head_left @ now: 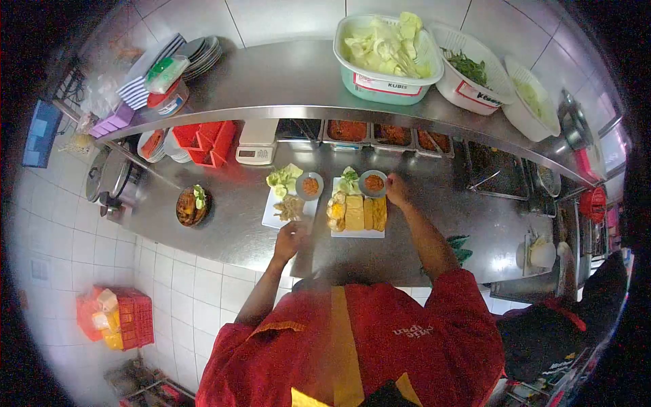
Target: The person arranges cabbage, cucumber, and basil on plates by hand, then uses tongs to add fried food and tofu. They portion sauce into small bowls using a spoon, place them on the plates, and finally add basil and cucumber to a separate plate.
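Note:
Two white rectangular plates lie side by side on the steel counter. The left plate (273, 216) carries green leaves, a small bowl of red sauce (310, 185) and some fried bits. The right plate (357, 233) carries several yellow and brown fried pieces, greens and another sauce bowl (373, 182). My left hand (290, 239) rests at the near edge of the left plate, fingers curled; whether it grips the plate is unclear. My right hand (397, 190) touches the rim of the right sauce bowl.
A brown dish with food (192, 205) sits to the left. A scale (257, 143), red holders (206, 142) and sauce trays (378, 133) line the back. The upper shelf holds a cabbage tub (386, 51), greens tubs (472, 71) and stacked plates (196, 57).

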The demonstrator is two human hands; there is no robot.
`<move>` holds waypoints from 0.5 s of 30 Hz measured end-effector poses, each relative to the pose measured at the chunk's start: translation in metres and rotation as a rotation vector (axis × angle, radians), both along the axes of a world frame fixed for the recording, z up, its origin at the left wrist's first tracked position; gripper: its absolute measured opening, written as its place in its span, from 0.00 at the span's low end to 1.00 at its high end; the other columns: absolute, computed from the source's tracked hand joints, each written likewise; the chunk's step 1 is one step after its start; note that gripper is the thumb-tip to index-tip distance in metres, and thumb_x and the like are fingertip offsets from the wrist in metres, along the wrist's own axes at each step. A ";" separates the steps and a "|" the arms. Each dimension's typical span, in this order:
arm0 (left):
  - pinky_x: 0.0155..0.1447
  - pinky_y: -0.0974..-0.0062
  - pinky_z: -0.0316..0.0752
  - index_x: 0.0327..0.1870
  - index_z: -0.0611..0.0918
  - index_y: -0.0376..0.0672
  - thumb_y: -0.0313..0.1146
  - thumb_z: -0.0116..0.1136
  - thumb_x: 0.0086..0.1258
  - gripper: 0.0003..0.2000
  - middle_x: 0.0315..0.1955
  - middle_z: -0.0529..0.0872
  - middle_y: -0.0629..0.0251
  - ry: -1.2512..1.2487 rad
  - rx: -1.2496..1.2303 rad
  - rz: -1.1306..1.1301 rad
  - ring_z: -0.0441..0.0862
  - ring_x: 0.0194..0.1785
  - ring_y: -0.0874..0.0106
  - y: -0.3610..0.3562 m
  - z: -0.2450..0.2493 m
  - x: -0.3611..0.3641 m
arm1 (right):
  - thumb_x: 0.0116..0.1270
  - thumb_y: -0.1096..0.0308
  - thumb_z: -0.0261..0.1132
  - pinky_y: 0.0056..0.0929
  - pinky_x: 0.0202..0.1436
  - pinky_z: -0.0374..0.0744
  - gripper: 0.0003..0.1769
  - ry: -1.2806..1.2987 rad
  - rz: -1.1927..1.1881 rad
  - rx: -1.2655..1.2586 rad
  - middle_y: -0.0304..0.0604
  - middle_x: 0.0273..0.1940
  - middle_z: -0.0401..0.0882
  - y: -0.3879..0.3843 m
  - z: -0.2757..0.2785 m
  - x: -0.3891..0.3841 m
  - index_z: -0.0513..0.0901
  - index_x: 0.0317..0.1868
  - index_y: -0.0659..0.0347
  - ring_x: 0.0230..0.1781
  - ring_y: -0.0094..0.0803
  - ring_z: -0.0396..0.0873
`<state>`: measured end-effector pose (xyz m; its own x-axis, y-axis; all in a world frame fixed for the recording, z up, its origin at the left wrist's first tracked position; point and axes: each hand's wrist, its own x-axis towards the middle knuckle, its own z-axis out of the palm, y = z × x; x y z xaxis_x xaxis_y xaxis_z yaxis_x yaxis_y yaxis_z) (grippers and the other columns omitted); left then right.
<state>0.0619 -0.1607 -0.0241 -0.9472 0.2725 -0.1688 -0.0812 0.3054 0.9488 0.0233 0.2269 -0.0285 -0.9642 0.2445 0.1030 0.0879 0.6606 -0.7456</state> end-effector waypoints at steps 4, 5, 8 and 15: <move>0.46 0.73 0.74 0.42 0.81 0.35 0.33 0.54 0.66 0.11 0.34 0.85 0.58 0.009 0.079 0.017 0.81 0.38 0.73 -0.002 0.012 0.003 | 0.66 0.61 0.57 0.45 0.42 0.74 0.13 -0.017 -0.082 0.187 0.54 0.38 0.78 0.015 -0.043 -0.017 0.74 0.42 0.63 0.38 0.52 0.77; 0.47 0.73 0.74 0.42 0.81 0.35 0.34 0.54 0.66 0.11 0.34 0.85 0.57 -0.009 0.075 0.022 0.81 0.38 0.73 -0.003 0.012 0.002 | 0.66 0.60 0.58 0.45 0.42 0.74 0.14 -0.007 -0.080 0.234 0.53 0.38 0.79 0.020 -0.056 -0.021 0.75 0.42 0.62 0.38 0.52 0.77; 0.48 0.73 0.74 0.42 0.81 0.35 0.36 0.53 0.67 0.13 0.35 0.85 0.56 -0.025 0.049 0.044 0.82 0.40 0.71 -0.005 0.008 0.001 | 0.65 0.58 0.58 0.45 0.43 0.74 0.15 -0.185 -0.011 0.241 0.53 0.36 0.79 0.020 -0.038 -0.017 0.77 0.41 0.63 0.37 0.51 0.77; 0.44 0.72 0.75 0.41 0.80 0.35 0.40 0.54 0.68 0.15 0.36 0.84 0.56 0.195 -0.055 0.082 0.81 0.39 0.68 -0.019 0.051 -0.010 | 0.65 0.55 0.59 0.42 0.44 0.75 0.19 -0.015 -0.042 0.115 0.50 0.36 0.80 0.021 -0.026 0.003 0.78 0.43 0.63 0.39 0.44 0.79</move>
<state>0.0521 -0.1800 0.0267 -0.9821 0.1883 0.0073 0.0754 0.3573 0.9309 0.0267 0.2478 -0.0546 -0.9549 0.2724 0.1180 0.1283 0.7371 -0.6635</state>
